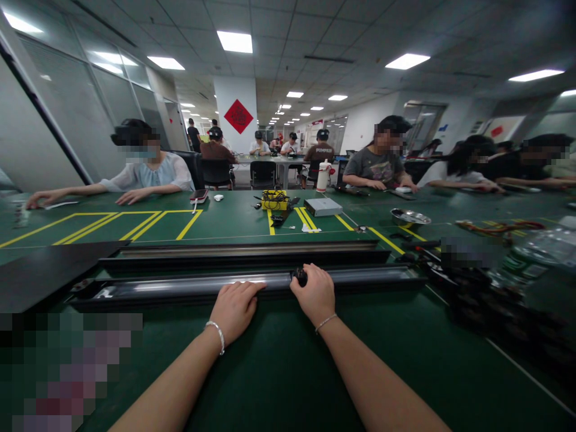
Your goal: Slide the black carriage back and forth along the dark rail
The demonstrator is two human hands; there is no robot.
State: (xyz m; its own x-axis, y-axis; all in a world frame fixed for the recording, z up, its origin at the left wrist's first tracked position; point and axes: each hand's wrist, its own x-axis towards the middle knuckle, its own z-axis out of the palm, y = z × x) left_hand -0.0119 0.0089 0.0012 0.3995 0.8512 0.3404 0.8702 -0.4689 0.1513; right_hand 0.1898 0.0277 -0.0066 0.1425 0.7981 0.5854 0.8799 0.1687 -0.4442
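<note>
A long, shiny grey tube-like bar (171, 288) lies crosswise in front of me in a black channel-shaped housing. My left hand (234, 306) rests on its near side, fingers stretched out along the surface. To the right of it, my right hand (315, 292) is closed around a small black part (299, 276) sitting on the bar. The fingers cover much of that part, so its kind cannot be made out. Just behind lies a second long black channel (243, 253), roughly parallel to the first.
On the green table (279, 378) stand a yellow box with black cables (275, 200), a grey flat box (323, 207) and a metal bowl (410, 217). Dark tangled items (490, 312) and a plastic bottle (526, 258) lie at the right. Several people sit across the table.
</note>
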